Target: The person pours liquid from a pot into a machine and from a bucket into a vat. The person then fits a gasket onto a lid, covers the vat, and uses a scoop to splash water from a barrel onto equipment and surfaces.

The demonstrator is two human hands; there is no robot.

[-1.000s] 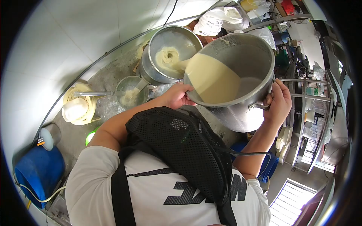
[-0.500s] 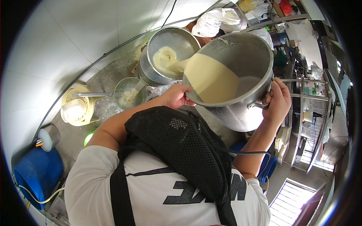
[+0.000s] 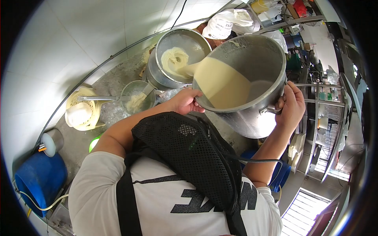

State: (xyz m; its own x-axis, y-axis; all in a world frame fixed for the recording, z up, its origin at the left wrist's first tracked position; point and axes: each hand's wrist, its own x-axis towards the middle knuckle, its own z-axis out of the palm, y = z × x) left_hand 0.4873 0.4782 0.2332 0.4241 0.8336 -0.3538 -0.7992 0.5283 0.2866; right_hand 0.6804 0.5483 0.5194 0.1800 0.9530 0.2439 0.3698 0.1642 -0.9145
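Note:
A large metal pot [image 3: 252, 114] is tilted to the left between my hands. Pale cream-coloured batter [image 3: 222, 84] runs over its lip into a second metal pot [image 3: 157, 74] on the far side, where more of the liquid swirls at the bottom. My left hand [image 3: 187, 101] grips the near left rim of the tilted pot, fingers curled. Around its right side my right hand [image 3: 290, 103] is closed, beside the metal handle [image 3: 269, 111]; its exact hold on the handle is partly hidden.
A bowl [image 3: 138, 98] with pale residue and a long-handled tool stands left of the receiving pot. Beyond it is a yellow strainer [image 3: 86, 108]. A blue barrel [image 3: 41, 183] sits lower left, a white sack [image 3: 218, 25] at the back, and metal shelving [image 3: 321, 100] lines the right.
Batter keeps flowing between the pots. The pool in the receiving pot looks slightly wider. Both hands stay on the tilted pot, nearly unmoved, and the view shifts slightly.

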